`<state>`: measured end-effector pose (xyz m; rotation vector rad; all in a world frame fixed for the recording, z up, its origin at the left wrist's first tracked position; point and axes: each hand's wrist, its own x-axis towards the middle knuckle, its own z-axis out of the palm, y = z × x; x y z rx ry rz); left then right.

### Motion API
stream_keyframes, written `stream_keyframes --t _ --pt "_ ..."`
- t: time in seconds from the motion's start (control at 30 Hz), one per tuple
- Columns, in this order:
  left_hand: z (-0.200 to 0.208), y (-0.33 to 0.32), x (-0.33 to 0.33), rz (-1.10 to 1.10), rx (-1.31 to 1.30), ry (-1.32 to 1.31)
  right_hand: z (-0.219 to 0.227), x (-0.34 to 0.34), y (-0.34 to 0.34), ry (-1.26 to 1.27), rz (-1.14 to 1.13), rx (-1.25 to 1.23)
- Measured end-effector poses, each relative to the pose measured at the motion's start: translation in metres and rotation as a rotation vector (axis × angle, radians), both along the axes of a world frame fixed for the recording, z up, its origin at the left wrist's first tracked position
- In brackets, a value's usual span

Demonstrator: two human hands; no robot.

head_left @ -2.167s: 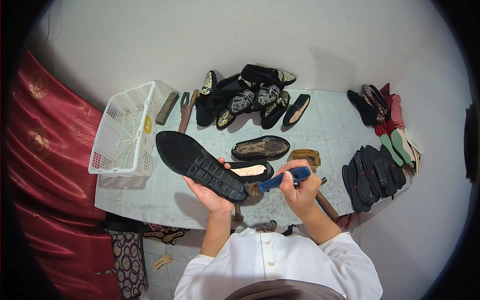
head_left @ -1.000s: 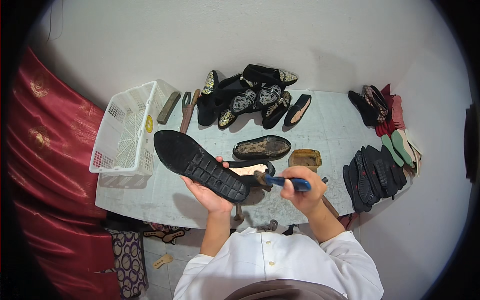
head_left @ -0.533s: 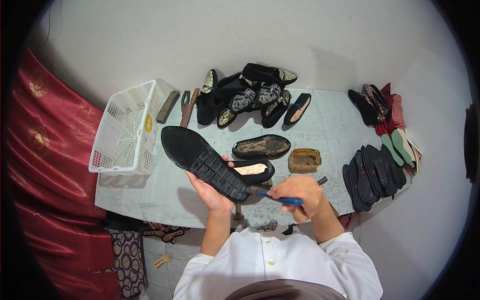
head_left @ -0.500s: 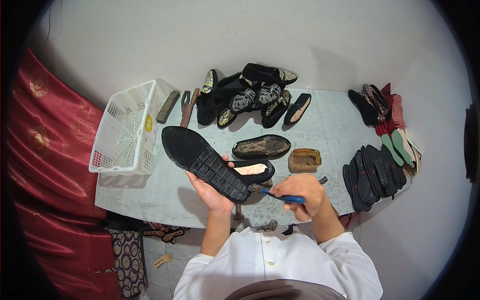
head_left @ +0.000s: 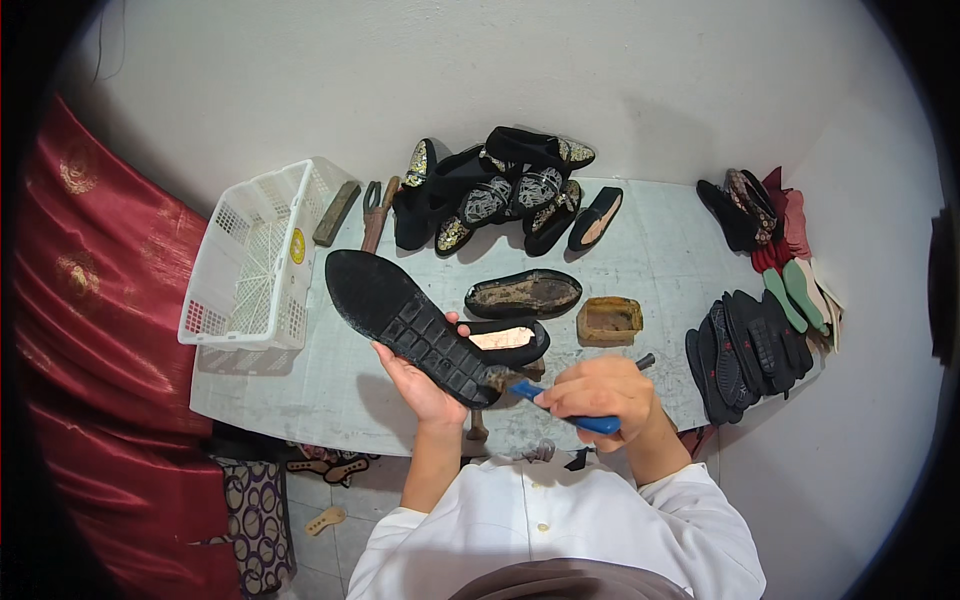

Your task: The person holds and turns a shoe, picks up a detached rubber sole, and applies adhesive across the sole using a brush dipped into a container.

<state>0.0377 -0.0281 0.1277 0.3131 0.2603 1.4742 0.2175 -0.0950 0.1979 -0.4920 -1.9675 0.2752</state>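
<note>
My left hand (head_left: 425, 392) is closed around the edge of a black shoe sole (head_left: 395, 305), its blocky tread facing up and its pointed toe toward the upper left. In my right hand (head_left: 610, 392) is a brush with a blue handle (head_left: 598, 424). The brush's worn, brownish head (head_left: 499, 378) lies against the heel end of the sole. Just beyond the sole, a black shoe (head_left: 540, 345) shows a pale lining. Behind that, another black shoe (head_left: 523, 294) lies with its rough brown underside up. A yellowish-brown rectangular container (head_left: 609, 322) stands to their right.
A white plastic basket (head_left: 200, 290) stands at the left, near pincers (head_left: 374, 215) and a dark block (head_left: 337, 214). Several black shoes with glittery toes (head_left: 485, 200) are heaped at the back. Black soles (head_left: 740, 345) and green insoles (head_left: 795, 292) pile up at the right.
The brush and my right hand have shifted slightly right and nearer to me, with the brush head now over the heel's upper face. The sole has tilted a little.
</note>
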Motion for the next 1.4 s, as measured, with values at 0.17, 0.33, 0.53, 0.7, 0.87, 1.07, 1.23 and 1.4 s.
stream_keyframes --t 0.17,0.33,0.53,0.7,0.87,1.07,1.23,1.4 --pt "0.002 0.0 0.001 -0.021 0.015 -0.033 -0.003 -0.001 -0.002 -0.05 0.093 -0.076" --pt "0.002 -0.002 0.001 -0.026 -0.01 -0.023 -0.005 0.007 -0.001 -0.113 -0.015 -0.04" --pt "0.005 -0.002 0.003 -0.043 0.003 -0.071 -0.002 -0.002 -0.004 0.005 0.133 -0.096" --pt "0.002 -0.002 0.001 -0.06 -0.005 -0.033 -0.002 0.01 0.0 -0.08 -0.044 -0.044" --pt "0.007 -0.004 0.004 -0.103 0.012 -0.079 0.0 -0.002 -0.005 0.023 0.131 -0.091" --pt "0.002 -0.004 0.004 -0.137 -0.01 0.047 0.001 0.006 -0.002 -0.022 -0.051 -0.084" --pt "-0.004 -0.005 0.008 -0.232 -0.049 0.14 0.011 0.0 -0.006 0.068 -0.151 0.103" --pt "0.007 -0.012 0.016 -0.3 0.02 0.227 0.0 -0.007 0.002 -0.064 -0.154 0.197"
